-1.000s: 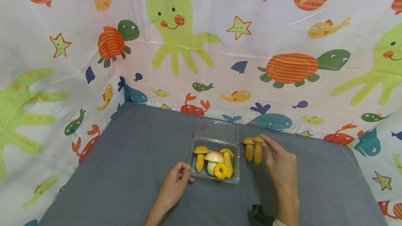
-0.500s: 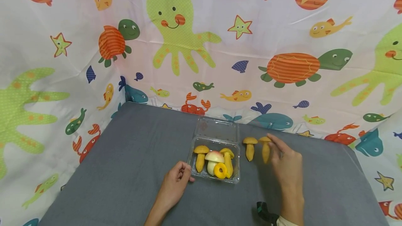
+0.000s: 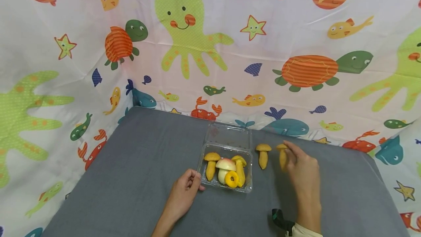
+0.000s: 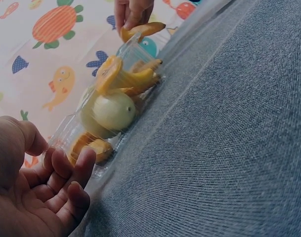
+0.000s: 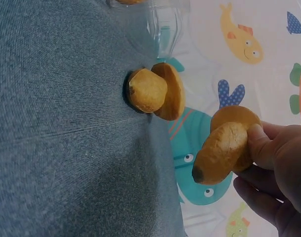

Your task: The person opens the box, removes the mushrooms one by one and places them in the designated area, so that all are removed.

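Observation:
My right hand [image 3: 300, 169] pinches a yellow-brown toy mushroom [image 5: 222, 150] by its cap. In the right wrist view it is held up off the table, stem toward the camera. Just left of it, a similar mushroom [image 3: 263, 156] lies on the cloth. A clear plastic box [image 3: 227, 190] with its lid folded back sits mid-table. Inside are a brown mushroom [image 3: 211, 165], a white one with a reddish cap [image 3: 225, 164], a yellow one [image 3: 241, 171] and a yellow ring-shaped piece [image 3: 231, 179]. My left hand [image 4: 46, 187] pinches the box's left edge between thumb and finger.
Grey cloth [image 3: 141, 149] covers the table. White curtains printed with sea animals [image 3: 184, 28] rise at its back and sides. The box's open lid [image 3: 228, 136] reaches toward the back curtain. A dark strap [image 3: 279, 218] hangs at my right wrist.
My right hand has shifted right with the mushroom, which has come away from the one beside it. My left hand and the box keep their places.

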